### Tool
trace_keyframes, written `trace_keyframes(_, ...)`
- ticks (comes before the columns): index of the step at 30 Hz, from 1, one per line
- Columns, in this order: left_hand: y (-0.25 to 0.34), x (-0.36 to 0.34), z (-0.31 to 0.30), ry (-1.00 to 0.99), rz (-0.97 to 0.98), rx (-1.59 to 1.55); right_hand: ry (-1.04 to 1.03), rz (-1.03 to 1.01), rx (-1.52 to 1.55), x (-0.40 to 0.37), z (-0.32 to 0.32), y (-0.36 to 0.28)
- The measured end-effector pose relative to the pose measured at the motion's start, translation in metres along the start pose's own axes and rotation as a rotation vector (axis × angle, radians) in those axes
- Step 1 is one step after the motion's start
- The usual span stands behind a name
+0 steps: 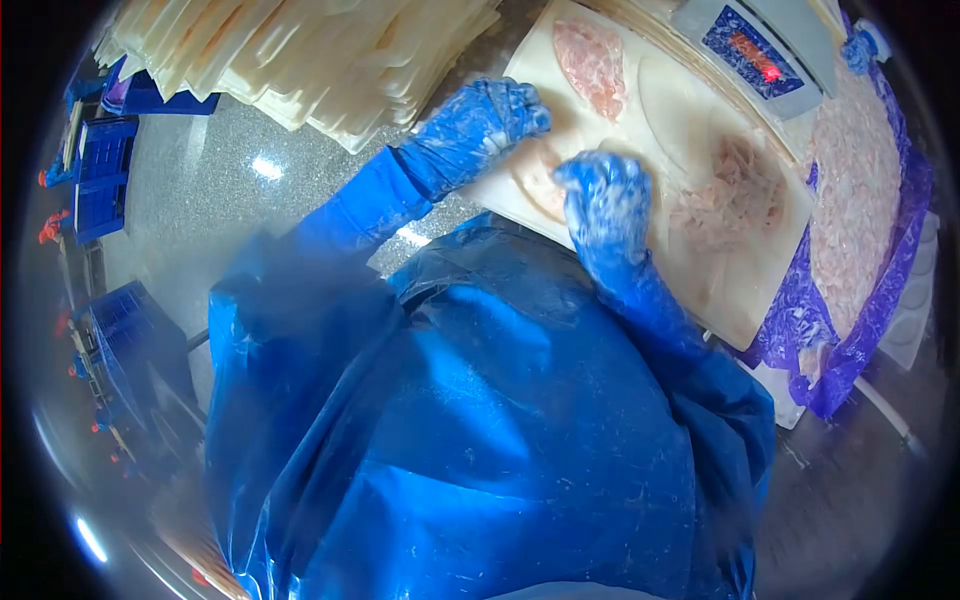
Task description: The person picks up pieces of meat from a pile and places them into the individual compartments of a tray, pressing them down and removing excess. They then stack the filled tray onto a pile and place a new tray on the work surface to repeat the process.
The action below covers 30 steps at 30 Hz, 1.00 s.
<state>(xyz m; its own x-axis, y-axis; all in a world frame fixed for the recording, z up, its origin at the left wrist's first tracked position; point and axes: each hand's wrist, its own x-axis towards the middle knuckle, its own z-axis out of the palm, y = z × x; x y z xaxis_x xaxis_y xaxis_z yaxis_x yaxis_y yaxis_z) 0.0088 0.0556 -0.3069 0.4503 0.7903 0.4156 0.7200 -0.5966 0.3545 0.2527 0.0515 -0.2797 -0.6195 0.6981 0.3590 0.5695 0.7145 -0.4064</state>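
Observation:
My left hand (492, 118), in a blue glove smeared with pale residue, is curled closed at the left edge of a white board (640, 150). Whatever its fingers may hold is hidden. Over the board's near side, my right hand (610, 205), gloved the same way, has its fingers curled in; I cannot make out anything inside them. Between the hands lies a flat patch of pale meat (540, 182), partly covered by my right hand. A thin, pink piece of raw meat (592, 68) rests at the board's far end. Loose shredded meat (735, 195) lies on the right part.
A tall stack of whitish sheets (300, 55) stands at the far left. Behind the board is a device with a lit red display (755, 52). Chopped meat (855, 190) fills a purple-lined container (900, 260) at right. Blue crates (105, 165) and several people are at far left.

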Motion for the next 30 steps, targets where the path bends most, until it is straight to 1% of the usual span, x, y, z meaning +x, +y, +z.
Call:
trace_keyframes(1,0.0,-0.005,-0.004,0.006,-0.02,0.062,-0.003,-0.095,0.033,-0.008,-0.003,-0.001)
trace_keyframes(3,0.015,-0.004,-0.021,0.039,-0.021,0.081,-0.015,-0.13,0.07,-0.016,-0.009,0.002)
trace_keyframes(5,0.048,0.011,-0.041,-0.016,-0.26,-0.278,-0.024,0.133,0.098,-0.018,-0.022,-0.002)
trace_keyframes(6,0.046,0.013,-0.022,0.047,-0.185,-0.317,0.022,0.167,0.162,-0.014,-0.024,-0.006)
trace_keyframes(7,0.051,0.014,-0.015,0.049,-0.19,-0.318,0.017,0.165,0.163,-0.011,-0.021,-0.008)
trace_keyframes(9,0.06,0.017,-0.008,-0.169,-0.225,-0.251,-0.158,0.167,0.126,-0.004,-0.017,-0.008)
trace_keyframes(10,0.058,0.015,-0.002,-0.116,-0.183,-0.182,-0.161,0.234,0.124,-0.006,-0.011,-0.005)
trace_keyframes(11,0.058,0.014,-0.004,-0.117,-0.182,-0.182,-0.16,0.234,0.125,-0.008,-0.01,-0.002)
trace_keyframes(13,0.058,0.016,-0.012,-0.183,-0.205,-0.216,-0.141,0.192,0.306,-0.013,-0.009,0.006)
trace_keyframes(14,0.06,0.019,-0.015,-0.183,-0.201,-0.216,-0.138,0.193,0.304,-0.014,-0.007,0.007)
trace_keyframes(16,0.071,0.019,-0.016,-0.164,-0.211,-0.212,0.003,0.189,0.333,-0.024,-0.004,0.004)
trace_keyframes(17,0.077,0.018,-0.013,-0.168,-0.212,-0.217,0.0,0.194,0.333,-0.028,-0.005,0.006)
trace_keyframes(19,0.086,0.018,-0.008,-0.218,-0.206,-0.082,-0.097,0.025,0.344,-0.027,-0.012,0.009)
trace_keyframes(20,0.085,0.015,-0.009,-0.245,-0.205,-0.045,-0.128,-0.024,0.402,-0.027,-0.025,0.012)
trace_keyframes(21,0.082,0.014,-0.009,-0.243,-0.204,-0.045,-0.127,-0.026,0.399,-0.033,-0.025,0.015)
trace_keyframes(23,0.074,0.013,-0.006,-0.254,-0.183,-0.209,-0.174,0.374,0.865,-0.043,-0.021,0.016)
trace_keyframes(24,0.076,0.01,-0.005,-0.169,-0.177,-0.266,-0.049,0.418,0.997,-0.034,-0.022,0.002)
trace_keyframes(25,0.077,0.009,-0.006,-0.174,-0.175,-0.268,-0.046,0.423,0.998,-0.034,-0.021,0.006)
trace_keyframes(27,0.081,0.017,-0.022,-0.22,-0.345,-0.507,-0.27,0.34,0.496,-0.03,-0.017,0.017)
trace_keyframes(28,0.073,0.013,-0.017,-0.121,-0.265,-0.44,-0.181,0.263,0.444,-0.036,-0.009,0.024)
trace_keyframes(29,0.066,0.016,-0.017,-0.118,-0.264,-0.436,-0.179,0.258,0.444,-0.034,-0.012,0.021)
trace_keyframes(30,0.058,0.019,-0.017,0.01,-0.143,-0.382,-0.069,0.377,0.574,-0.031,-0.018,0.013)
